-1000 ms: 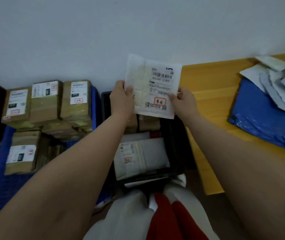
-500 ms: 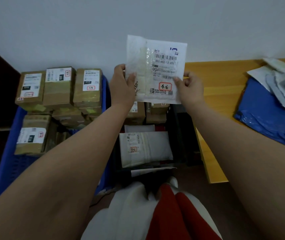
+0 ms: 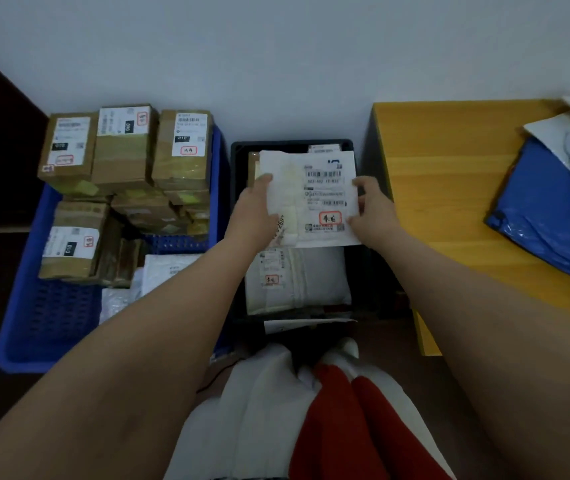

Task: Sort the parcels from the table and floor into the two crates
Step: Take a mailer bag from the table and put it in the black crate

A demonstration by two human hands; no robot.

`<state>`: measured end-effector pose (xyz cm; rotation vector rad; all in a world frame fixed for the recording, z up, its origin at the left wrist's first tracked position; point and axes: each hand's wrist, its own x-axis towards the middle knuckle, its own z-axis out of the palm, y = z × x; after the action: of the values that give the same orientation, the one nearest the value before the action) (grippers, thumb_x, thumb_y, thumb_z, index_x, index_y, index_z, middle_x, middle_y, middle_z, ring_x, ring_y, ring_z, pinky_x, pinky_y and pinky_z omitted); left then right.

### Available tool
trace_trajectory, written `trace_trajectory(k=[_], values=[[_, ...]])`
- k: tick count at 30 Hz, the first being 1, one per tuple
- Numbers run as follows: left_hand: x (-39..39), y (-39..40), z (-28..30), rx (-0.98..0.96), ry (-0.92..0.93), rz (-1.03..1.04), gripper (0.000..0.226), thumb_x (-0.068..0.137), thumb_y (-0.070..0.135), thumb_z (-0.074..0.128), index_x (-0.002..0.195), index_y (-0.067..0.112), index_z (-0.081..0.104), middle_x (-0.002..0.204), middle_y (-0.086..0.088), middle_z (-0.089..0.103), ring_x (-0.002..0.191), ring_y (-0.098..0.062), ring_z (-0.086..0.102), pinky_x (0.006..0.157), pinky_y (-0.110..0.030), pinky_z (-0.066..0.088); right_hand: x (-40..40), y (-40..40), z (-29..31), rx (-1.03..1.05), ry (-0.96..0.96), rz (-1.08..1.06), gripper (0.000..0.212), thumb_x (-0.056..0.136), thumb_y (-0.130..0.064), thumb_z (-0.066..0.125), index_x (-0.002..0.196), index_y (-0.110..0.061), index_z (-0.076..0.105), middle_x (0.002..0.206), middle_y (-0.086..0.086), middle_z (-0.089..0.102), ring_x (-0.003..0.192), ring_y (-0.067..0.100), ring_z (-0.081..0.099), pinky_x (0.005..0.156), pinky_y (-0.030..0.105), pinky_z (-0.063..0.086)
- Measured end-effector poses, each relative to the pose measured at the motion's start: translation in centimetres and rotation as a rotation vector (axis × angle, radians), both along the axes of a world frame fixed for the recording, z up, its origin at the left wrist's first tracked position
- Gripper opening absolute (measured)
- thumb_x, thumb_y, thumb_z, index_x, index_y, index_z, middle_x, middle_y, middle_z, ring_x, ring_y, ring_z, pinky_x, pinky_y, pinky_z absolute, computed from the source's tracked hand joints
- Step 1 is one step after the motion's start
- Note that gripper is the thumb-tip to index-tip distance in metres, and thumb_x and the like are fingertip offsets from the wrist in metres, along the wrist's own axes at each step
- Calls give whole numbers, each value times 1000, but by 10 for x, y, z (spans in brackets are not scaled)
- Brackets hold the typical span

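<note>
Head view: left grip (image 3: 254, 211) and right grip (image 3: 373, 211) pinch opposite edges of white parcel (image 3: 311, 199) at frame centre, above black crate (image 3: 238, 237); blue crate (image 3: 48, 317) of boxes sits at left

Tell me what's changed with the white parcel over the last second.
Both hands, left and right, have lowered the white parcel from in front of the wall to just over the black crate. Their grip is unchanged; the boxes in the blue crate stayed put.
</note>
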<state>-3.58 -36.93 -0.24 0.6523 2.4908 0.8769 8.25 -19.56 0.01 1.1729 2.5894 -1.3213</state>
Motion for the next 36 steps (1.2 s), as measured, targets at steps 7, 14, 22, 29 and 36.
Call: trace_trajectory(k=[7, 14, 22, 29, 36], values=[[15, -14, -45, -231, -31, -103, 62, 92, 17, 60, 146, 20, 31, 127, -15, 47, 108, -30, 53, 82, -34, 46, 8, -14, -40, -22, -226, 143, 67, 85, -4, 63, 143, -18, 33, 131, 11, 55, 114, 28, 55, 82, 30, 45], [30, -22, -88, -339, -69, -119, 61, 92, 12, 58, 147, 18, 31, 126, -16, 48, 107, -29, 52, 79, -33, 45, 16, -23, -87, -40, -338, 196, 70, 87, -5, 63, 147, -17, 30, 136, 12, 51, 121, 30, 53, 93, 36, 47], [33, -21, -90, -518, -41, -187, 60, 89, 9, 63, 142, 10, 36, 140, -18, 37, 120, -34, 47, 95, -45, 47, 20, -22, -97, 3, -441, 306, 60, 92, -6, 55, 148, -15, 35, 142, 14, 46, 124, 31, 50, 99, 37, 45], [16, 4, -17, -486, 82, -237, 57, 94, 20, 57, 145, 16, 33, 143, -13, 35, 126, -31, 39, 95, -46, 47, -2, -14, -25, 157, -327, 370, 51, 93, -14, 58, 142, -13, 43, 139, 11, 51, 125, 28, 50, 98, 35, 45], [-17, 33, 85, -355, 305, -252, 54, 93, 25, 59, 141, 14, 39, 139, -12, 39, 125, -30, 41, 94, -41, 45, -46, 0, 77, 330, -201, 380, 50, 95, -19, 56, 143, -15, 42, 142, 10, 49, 126, 29, 49, 93, 34, 44]])
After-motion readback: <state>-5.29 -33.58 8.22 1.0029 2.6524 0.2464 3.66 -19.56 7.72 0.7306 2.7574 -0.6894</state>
